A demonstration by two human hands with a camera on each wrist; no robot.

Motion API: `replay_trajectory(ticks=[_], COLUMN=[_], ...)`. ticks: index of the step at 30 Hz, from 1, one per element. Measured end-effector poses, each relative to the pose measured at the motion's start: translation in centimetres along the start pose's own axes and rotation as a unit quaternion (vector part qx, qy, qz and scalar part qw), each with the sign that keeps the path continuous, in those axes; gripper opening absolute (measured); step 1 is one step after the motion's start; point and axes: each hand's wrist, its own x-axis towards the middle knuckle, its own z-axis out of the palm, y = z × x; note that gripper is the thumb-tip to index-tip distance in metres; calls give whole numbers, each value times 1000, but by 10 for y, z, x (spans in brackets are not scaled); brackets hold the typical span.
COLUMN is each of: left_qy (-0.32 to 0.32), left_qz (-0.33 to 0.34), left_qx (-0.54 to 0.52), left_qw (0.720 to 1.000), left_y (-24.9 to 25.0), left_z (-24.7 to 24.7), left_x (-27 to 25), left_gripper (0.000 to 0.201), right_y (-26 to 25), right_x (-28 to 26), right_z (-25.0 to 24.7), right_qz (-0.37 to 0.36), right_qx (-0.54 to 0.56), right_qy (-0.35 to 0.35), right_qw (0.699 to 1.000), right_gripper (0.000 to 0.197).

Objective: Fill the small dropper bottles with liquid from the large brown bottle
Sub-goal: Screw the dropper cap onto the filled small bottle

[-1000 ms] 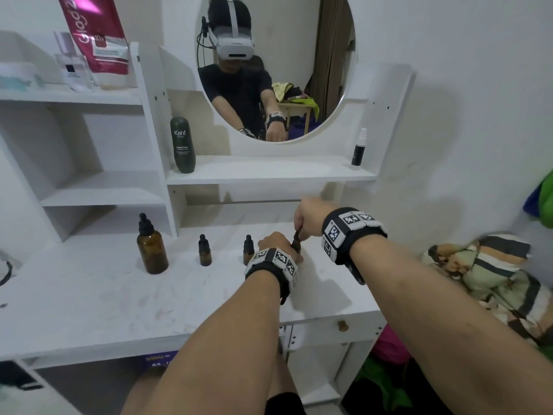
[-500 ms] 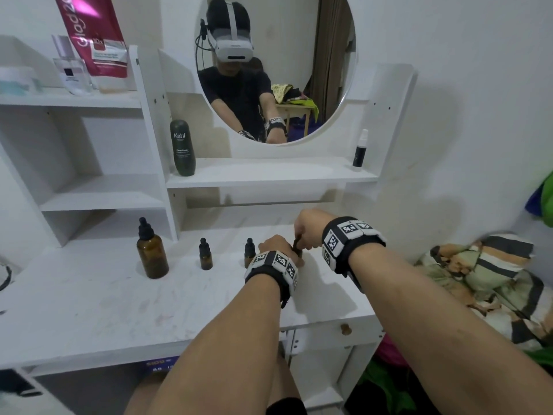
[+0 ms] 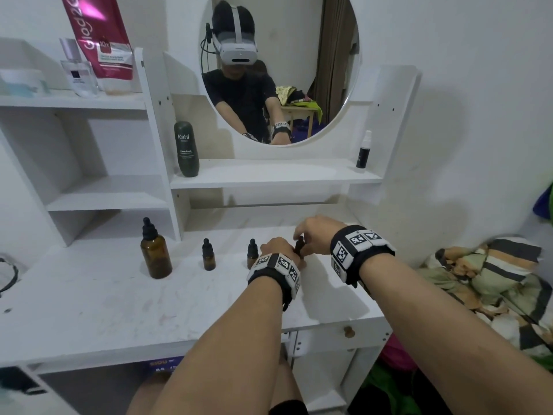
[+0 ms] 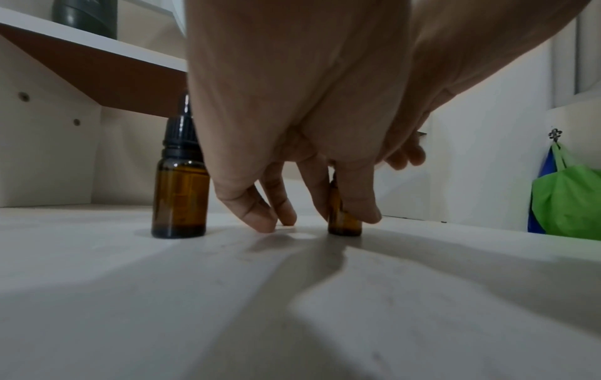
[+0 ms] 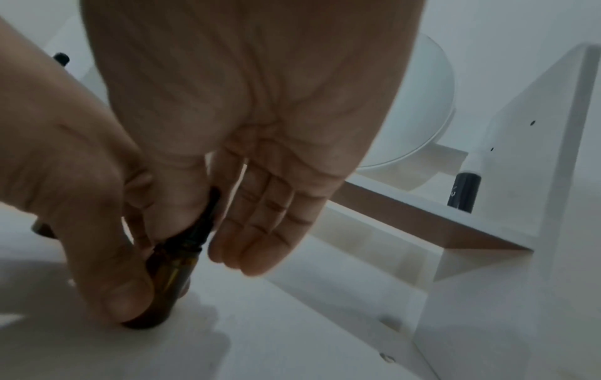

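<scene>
"Kahf" and "Clean Fresh" on the dark green bottle [image 3: 186, 149] on the mirror shelf, "Glad2G" and "10x" on the pink pouch [image 3: 98, 37] on the top shelf, finer print unreadable

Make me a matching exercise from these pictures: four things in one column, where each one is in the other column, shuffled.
Things:
1. large brown bottle
2. green Kahf bottle
3. black spray bottle
4. small dropper bottle

Places:
A. mirror shelf, right end
B. held on the desk by the left hand
C. mirror shelf, left end
D. desk, leftmost of the row

Pairs: 1-D, 2-C, 3-A, 4-B
</scene>
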Motion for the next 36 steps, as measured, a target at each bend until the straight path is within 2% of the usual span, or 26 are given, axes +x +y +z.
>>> replay_trajectory(ticks=[3, 6, 9, 12, 15, 18, 21, 25, 27, 31, 34, 36], left_qy=[22, 20, 11, 9, -1, 4, 35, 29, -7, -155, -291, -316], left_qz=[6, 19, 22, 20, 15, 22, 17, 7, 16, 34, -18, -73], left_qx=[0, 4, 4, 10, -1, 1, 8, 2, 14, -34, -139, -149], left_qw=[1000, 1000, 1000, 1000, 1000, 1000, 999, 1000, 1000, 987, 946, 934], left_y=[0, -1, 0, 2, 1, 3, 4, 4, 2, -25, -62, -97], left_z=[1, 2, -1, -6, -8, -10, -9, -17, -28, -60, -99, -130], left_x=[-4, -4, -5, -10, -14, -22, -31, -40, -44, -46, -64, -77], left_gripper=[29, 24, 19, 19, 17, 24, 46, 41, 40, 24, 31, 29], right_y=[-2, -3, -3, -5, -5, -4, -7, -24, -39, -90, -144, -182], right_x=[0, -4, -6, -7, -11, -16, -19, -16, -11, 3, 15, 20], right_z=[8, 18, 22, 19, 15, -1, -31, -70, -87, -109, -111, -104], right_qz=[-5, 11, 20, 27, 31, 29, 26, 15, -2, -58, -113, -147], right_qx=[14, 30, 45, 48, 19, -28, 9, 9, 12, 31, 45, 58], right_qy=[25, 57, 82, 72, 25, 27, 72, 86, 102, 122, 125, 114], right_qw=[1000, 998, 995, 996, 999, 999, 997, 996, 995, 990, 985, 981], right_gripper=[23, 33, 33, 33, 38, 50, 56, 50, 47, 44, 40, 40])
